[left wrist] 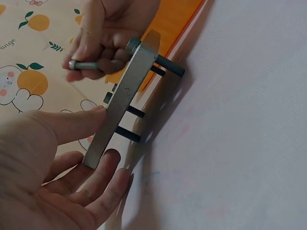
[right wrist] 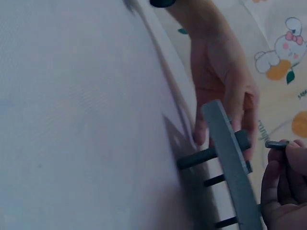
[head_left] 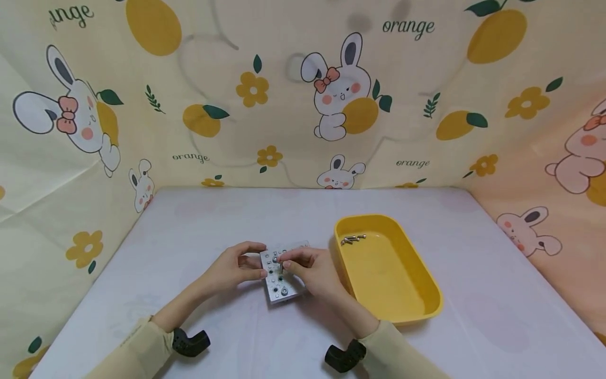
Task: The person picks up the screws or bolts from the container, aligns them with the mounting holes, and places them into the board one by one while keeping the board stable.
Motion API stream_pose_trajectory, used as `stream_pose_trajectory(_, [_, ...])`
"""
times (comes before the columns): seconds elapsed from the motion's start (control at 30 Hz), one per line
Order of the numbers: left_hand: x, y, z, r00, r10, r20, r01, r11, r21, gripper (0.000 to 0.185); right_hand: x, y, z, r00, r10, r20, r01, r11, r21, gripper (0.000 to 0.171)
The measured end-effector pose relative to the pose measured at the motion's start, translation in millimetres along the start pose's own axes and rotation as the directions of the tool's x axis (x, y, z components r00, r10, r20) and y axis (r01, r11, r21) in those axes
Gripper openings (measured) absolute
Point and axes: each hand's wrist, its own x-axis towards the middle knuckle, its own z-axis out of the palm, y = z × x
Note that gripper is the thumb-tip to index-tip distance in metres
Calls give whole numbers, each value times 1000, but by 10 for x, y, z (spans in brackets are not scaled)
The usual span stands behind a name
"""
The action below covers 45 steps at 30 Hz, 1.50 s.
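Note:
My left hand [head_left: 236, 266] holds a silver metal plate [head_left: 294, 287] by its left edge, thumb on the upper face and fingers at the edge and beneath. Several holes and bolt heads dot the plate's top. Seen edge-on in the left wrist view, the plate [left wrist: 117, 98] is tilted, and dark threaded bolt shanks [left wrist: 170, 66] stick out of its underside. Between thumb and fingertips, my right hand [head_left: 316, 271] pinches a small bolt [left wrist: 85, 65] just above the upper face. The right wrist view shows this bolt [right wrist: 276, 144] apart from the plate.
To the right, close beside the right forearm, stands a yellow tray [head_left: 388, 284]. Several loose bolts [head_left: 352, 239] lie in its far left corner. A white cloth covers the table [head_left: 227, 216], and a printed curtain [head_left: 284, 121] encloses the back and sides.

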Motion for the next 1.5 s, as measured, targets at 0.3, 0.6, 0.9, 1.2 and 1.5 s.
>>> stream_pose_trajectory(0.3, [1, -15, -2, 1000, -8, 5, 8, 1000, -4, 62, -8, 37, 42, 1000, -19, 12, 20, 997, -72, 12])
stream_pose_trajectory(0.6, [1, -10, 1, 1000, -8, 6, 8, 1000, -6, 62, 34, 148, 17, 999, -24, 38, 30, 989, -147, 13])
stream_pose_trajectory(0.9, [1, -9, 11, 1000, -18, 12, 19, 999, -41, 62, 19, 125, 15, 998, -22, 54, 32, 982, -185, 16])
stream_pose_trajectory(1.2, [-1, 15, 21, 999, -33, 11, 33, 998, -54, 64, 27, 131, 9, 998, -39, 57, 51, 974, -222, 16])
stream_pose_trajectory(1.5, [-21, 20, 37, 999, -31, -13, 30, 998, -59, 62, 20, 164, 25, 998, -47, 47, 58, 962, -265, 18])
